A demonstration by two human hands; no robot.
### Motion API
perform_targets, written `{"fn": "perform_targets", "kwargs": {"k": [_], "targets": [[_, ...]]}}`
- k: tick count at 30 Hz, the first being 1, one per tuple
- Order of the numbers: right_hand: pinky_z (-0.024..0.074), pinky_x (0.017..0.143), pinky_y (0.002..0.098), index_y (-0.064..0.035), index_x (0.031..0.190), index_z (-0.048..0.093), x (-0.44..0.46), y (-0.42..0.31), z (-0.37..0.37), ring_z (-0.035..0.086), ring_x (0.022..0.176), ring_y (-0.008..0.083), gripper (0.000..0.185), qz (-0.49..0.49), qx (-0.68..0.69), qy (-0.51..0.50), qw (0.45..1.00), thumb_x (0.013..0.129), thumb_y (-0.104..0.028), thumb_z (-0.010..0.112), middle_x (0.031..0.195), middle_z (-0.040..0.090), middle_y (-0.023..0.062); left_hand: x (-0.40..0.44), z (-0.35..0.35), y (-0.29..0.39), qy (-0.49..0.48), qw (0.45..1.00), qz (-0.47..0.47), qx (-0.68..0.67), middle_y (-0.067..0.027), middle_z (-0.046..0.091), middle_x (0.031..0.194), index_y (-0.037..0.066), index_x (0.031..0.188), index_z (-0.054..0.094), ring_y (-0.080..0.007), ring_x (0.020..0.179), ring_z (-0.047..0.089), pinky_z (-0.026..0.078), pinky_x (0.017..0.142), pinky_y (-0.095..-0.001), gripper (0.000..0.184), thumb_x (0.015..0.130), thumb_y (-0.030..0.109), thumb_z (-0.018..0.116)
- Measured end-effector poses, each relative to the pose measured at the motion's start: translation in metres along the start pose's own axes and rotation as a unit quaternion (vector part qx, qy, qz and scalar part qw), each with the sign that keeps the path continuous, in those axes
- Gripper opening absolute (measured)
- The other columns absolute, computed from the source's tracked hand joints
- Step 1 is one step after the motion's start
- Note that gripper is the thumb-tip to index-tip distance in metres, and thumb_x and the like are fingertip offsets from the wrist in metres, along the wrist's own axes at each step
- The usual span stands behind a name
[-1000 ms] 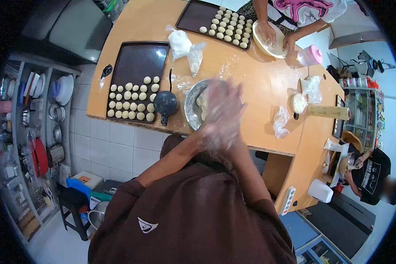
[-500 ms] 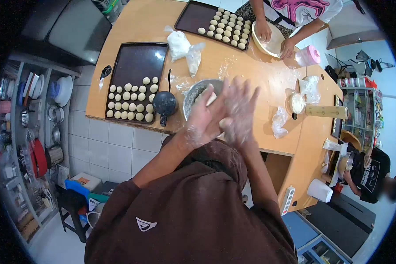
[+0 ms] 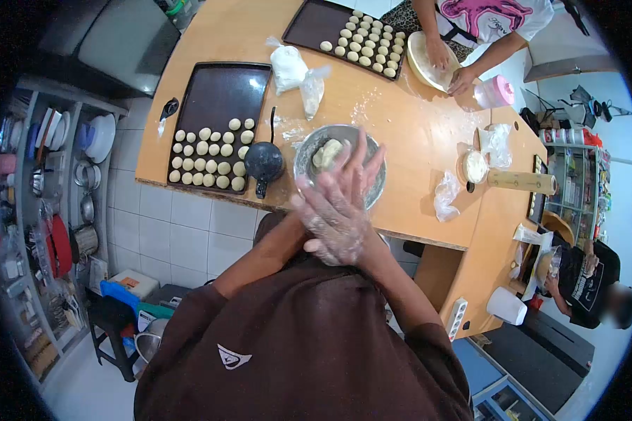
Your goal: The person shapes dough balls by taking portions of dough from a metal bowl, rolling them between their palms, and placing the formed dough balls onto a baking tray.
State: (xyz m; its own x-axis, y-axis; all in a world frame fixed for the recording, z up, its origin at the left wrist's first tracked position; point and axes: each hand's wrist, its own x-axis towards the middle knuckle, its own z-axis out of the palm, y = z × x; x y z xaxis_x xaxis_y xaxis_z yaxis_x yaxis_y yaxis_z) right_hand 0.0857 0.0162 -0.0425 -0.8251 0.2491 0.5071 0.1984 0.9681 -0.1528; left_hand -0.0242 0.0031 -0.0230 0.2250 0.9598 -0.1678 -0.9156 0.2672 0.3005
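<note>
My right hand point(image 3: 336, 216), dusted with flour, lies across my left hand point(image 3: 361, 170), palm against palm with the fingers stretched out. Whatever lies between the palms is hidden now; a small pale dough ball showed there half a second ago. Just beyond them, partly under my fingers, stands a metal bowl point(image 3: 380, 184) with a larger lump of dough point(image 3: 326, 154) in it. Left of the bowl sits a dark round container with a handle point(image 3: 263, 161). A dark baking tray point(image 3: 221, 91) holds rows of dough balls point(image 3: 211, 166) on its near half.
Bags of white powder point(image 3: 288, 69) stand behind the bowl. A second tray point(image 3: 316, 24) of dough balls lies at the back. Opposite, a co-worker's hands point(image 3: 448, 67) are in a cream bowl point(image 3: 418, 52). To the right are a pink-lidded jar point(image 3: 495, 91) and a cling-film roll point(image 3: 521, 181).
My palms have turned against each other; the right hand has swung left and nearer me, over the left. More of the bowl and its dough lump shows. The co-worker's hands have shifted slightly.
</note>
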Motion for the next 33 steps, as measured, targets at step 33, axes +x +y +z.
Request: {"fn": "perform_targets", "kwargs": {"k": [33], "targets": [[0.0075, 0.114, 0.0594, -0.0064, 0.147, 0.037, -0.009, 0.069, -0.025, 0.02, 0.144, 0.0401, 0.053, 0.343, 0.009, -0.058, 0.938, 0.102, -0.035, 0.036, 0.153, 0.028, 0.0235, 0.003, -0.044, -0.014, 0.147, 0.987, -0.046, -0.035, -0.016, 0.063, 0.109, -0.004, 0.116, 0.054, -0.0295, 0.101, 0.064, 0.053, 0.091, -0.0424, 0.042, 0.103, 0.031, 0.033]]}}
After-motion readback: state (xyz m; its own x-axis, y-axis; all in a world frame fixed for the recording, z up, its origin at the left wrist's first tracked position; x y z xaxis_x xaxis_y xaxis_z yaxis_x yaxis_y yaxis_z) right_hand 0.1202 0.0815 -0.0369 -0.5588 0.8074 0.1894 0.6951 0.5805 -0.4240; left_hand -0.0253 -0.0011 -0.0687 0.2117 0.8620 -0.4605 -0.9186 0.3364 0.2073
